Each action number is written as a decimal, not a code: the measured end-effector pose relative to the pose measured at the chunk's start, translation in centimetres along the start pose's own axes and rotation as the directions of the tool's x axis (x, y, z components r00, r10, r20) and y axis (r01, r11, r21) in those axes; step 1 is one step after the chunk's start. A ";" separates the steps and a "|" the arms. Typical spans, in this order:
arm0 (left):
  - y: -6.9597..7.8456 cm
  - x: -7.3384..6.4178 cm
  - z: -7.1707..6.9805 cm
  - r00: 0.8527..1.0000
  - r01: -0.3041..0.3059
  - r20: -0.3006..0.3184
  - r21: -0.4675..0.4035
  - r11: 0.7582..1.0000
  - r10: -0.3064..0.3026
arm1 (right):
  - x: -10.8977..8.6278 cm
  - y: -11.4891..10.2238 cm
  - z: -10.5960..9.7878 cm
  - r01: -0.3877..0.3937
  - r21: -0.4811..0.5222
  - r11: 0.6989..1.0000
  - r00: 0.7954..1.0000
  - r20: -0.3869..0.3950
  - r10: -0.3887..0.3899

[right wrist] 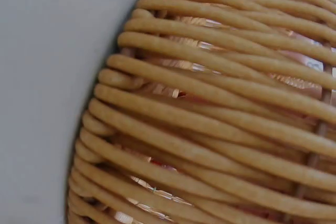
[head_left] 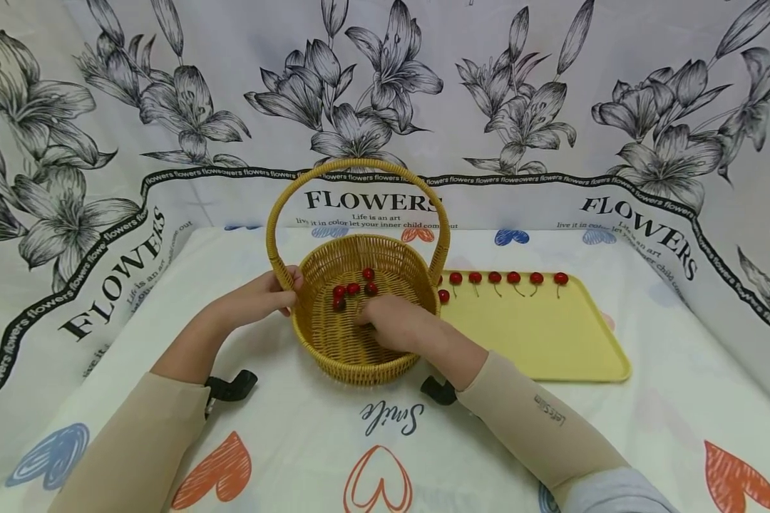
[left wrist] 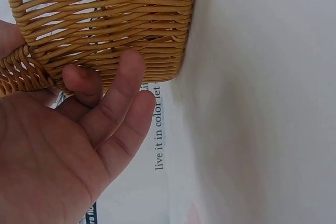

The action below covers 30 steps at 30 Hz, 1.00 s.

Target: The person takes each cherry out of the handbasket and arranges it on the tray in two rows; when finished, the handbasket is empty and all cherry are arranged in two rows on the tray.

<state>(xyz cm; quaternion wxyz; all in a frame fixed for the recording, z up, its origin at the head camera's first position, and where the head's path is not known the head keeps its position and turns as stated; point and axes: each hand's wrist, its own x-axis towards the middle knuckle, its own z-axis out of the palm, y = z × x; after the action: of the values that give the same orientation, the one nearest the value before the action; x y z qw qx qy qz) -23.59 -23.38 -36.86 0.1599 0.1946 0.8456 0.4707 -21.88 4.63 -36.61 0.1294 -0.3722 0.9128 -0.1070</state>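
Note:
A round woven wicker basket [head_left: 372, 372] with a tall arched handle stands on the table. My left hand [head_left: 263, 293] holds it by the left base of the handle at the rim; the left wrist view shows the handle base between thumb and fingers [left wrist: 137, 66], with other fingers against the weave. Inside the basket lie several red cherries [head_left: 353, 288], grouped toward its left and back. My right hand [head_left: 394, 322] reaches down into the basket just right of them, fingers bent downward. Its fingertips are hidden, and the basket wall [right wrist: 210, 108] fills the right wrist view.
Right of the basket lies a yellow rectangular tray [head_left: 526, 342], partly behind the basket and right arm. Several stemmed cherries [head_left: 495, 277] line its far edge, and one cherry [head_left: 444, 296] sits near the basket's rim. A flower-printed cloth [head_left: 385, 71] hangs behind the table.

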 end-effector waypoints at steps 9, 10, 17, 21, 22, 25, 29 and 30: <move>0.1 0.2 -0.1 1.000 -0.001 0.002 0.003 1.000 0.001 | -0.6 0.4 -0.8 0.049 -0.031 0.998 0.995 -0.083 -0.052; 0.1 0.1 -0.1 1.000 -0.002 0.002 0.003 1.000 0.002 | -0.7 0.5 -1.0 0.059 -0.018 0.998 0.993 -0.097 -0.060; 0.0 0.2 0.0 1.000 -0.008 0.007 -0.008 1.000 0.008 | -3.0 1.5 -4.2 0.113 0.165 0.980 0.975 -0.210 -0.077; -0.1 0.4 0.1 1.000 -0.011 0.007 -0.011 1.000 0.011 | -5.2 2.5 -6.6 0.087 0.268 0.960 0.982 -0.187 -0.037; -0.1 0.4 0.1 1.000 -0.011 0.007 -0.010 1.000 0.011 | -5.8 2.8 -7.2 0.073 0.286 0.956 0.984 -0.174 -0.023; 0.1 0.4 0.1 1.000 -0.013 0.009 -0.005 1.000 0.013 | -7.6 3.9 -8.8 0.033 0.294 0.955 0.990 -0.140 0.008; 0.3 0.2 0.1 1.000 -0.008 0.005 0.006 1.000 0.008 | -9.4 6.2 -10.2 -0.010 0.294 0.956 0.992 -0.114 0.045; 0.3 0.1 0.1 1.000 -0.007 0.003 0.007 1.000 0.007 | -9.7 6.9 -10.4 -0.030 0.302 0.953 0.992 -0.107 0.066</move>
<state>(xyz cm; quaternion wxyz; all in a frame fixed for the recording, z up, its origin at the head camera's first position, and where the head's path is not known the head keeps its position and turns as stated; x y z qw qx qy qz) -23.61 -23.10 -36.65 0.1589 0.1990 0.8464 0.4678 -22.99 17.40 -27.31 0.1337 -0.3191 0.9007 -0.2625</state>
